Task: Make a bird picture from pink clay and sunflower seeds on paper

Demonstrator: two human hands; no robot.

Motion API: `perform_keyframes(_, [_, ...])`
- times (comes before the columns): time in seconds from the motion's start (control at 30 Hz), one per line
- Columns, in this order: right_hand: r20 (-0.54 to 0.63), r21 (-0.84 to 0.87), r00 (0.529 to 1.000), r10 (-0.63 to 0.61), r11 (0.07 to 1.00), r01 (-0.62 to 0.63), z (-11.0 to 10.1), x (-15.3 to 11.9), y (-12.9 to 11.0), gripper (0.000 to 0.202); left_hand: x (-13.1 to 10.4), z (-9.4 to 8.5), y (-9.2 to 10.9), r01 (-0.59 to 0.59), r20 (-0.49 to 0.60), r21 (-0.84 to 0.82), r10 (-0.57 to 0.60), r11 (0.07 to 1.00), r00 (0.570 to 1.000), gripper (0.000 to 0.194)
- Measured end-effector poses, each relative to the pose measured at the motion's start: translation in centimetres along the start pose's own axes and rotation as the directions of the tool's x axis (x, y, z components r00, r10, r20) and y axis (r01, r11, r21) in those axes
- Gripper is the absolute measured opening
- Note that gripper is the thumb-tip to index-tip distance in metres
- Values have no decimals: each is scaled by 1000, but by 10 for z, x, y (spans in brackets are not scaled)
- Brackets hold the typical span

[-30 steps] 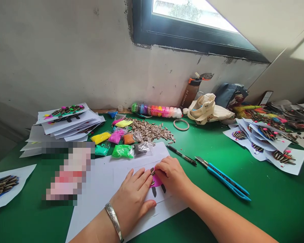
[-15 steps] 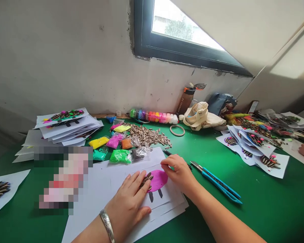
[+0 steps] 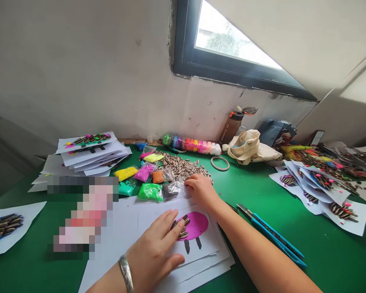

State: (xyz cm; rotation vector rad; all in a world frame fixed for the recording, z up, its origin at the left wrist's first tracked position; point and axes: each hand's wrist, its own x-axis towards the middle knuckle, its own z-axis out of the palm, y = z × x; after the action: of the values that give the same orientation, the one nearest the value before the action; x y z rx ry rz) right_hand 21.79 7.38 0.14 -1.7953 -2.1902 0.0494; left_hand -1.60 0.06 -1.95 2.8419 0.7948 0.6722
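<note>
My left hand (image 3: 155, 252), with a silver bracelet (image 3: 126, 273) at the wrist, lies with its fingers spread on a white sheet of paper (image 3: 201, 254). Its fingertips touch striped sunflower seeds (image 3: 184, 227) set on the left end of a flat pink oval (image 3: 198, 224), which has two dark legs below it. My right hand (image 3: 203, 191) is at the near edge of a heap of sunflower seeds (image 3: 179, 165), beside a bag of dark clay (image 3: 172, 189). Its fingers are bent together; their tips are partly hidden, so what they hold cannot be made out.
Small bags of coloured clay, among them a green bag (image 3: 150, 192), lie behind the paper. A blue utility knife (image 3: 271, 236) is right of my right forearm. Finished seed pictures lie in a left stack (image 3: 88, 156) and a right pile (image 3: 320, 187). A tape ring (image 3: 220, 163) lies behind.
My right hand has moved from the pink oval's right edge away to the seed heap. The left hand stays on the paper, its fingers slightly lifted. The view has shifted a little.
</note>
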Motion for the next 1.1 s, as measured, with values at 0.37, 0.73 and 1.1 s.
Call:
perform_keyframes(0.37, [61, -111, 997, -39, 993, 45, -5, 7, 1, 17, 5, -17, -20, -31, -16, 17, 31, 999, 999, 37])
perform_keyframes(0.73, [16, -29, 997, -72, 997, 72, -4, -3, -4, 26, -1, -5, -18, 24, 65, 58, -27, 998, 998, 45])
perform_keyframes(1.1, [1, 12, 994, -105, 994, 105, 2, 1, -7, 19, 8, -14, -26, 95, 30, 159, -101, 983, 994, 43])
